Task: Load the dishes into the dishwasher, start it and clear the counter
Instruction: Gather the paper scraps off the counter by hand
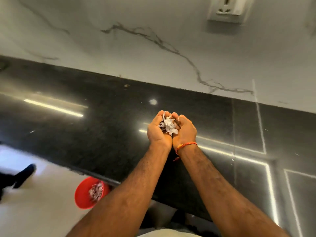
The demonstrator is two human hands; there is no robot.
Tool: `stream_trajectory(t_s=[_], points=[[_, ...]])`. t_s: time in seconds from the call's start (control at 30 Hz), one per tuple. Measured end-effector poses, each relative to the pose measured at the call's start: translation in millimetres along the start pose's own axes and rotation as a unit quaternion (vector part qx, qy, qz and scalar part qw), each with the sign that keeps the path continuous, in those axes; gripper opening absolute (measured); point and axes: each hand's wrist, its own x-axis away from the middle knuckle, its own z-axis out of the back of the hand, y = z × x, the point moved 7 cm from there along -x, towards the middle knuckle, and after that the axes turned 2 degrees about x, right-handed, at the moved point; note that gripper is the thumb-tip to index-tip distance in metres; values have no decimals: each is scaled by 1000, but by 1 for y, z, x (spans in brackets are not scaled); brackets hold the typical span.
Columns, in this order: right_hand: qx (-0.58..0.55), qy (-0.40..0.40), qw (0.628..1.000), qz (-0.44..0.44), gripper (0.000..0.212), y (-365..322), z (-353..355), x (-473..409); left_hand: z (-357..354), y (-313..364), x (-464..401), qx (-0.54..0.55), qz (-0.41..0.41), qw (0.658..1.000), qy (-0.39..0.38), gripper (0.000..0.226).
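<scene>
Both hands' grip [169, 128] cups paper scraps [168, 125].

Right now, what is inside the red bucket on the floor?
The red bucket holds a heap of torn paper scraps, whitish with darker marks. The picture is blurred, and the scraps hide whatever lies under them.
</scene>
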Motion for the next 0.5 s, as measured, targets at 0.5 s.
stream_trajectory(t_s=[0.5], points=[[173, -198, 945, -195, 45, 252, -112, 158, 142, 253, 136, 89, -284, 948, 117, 28]])
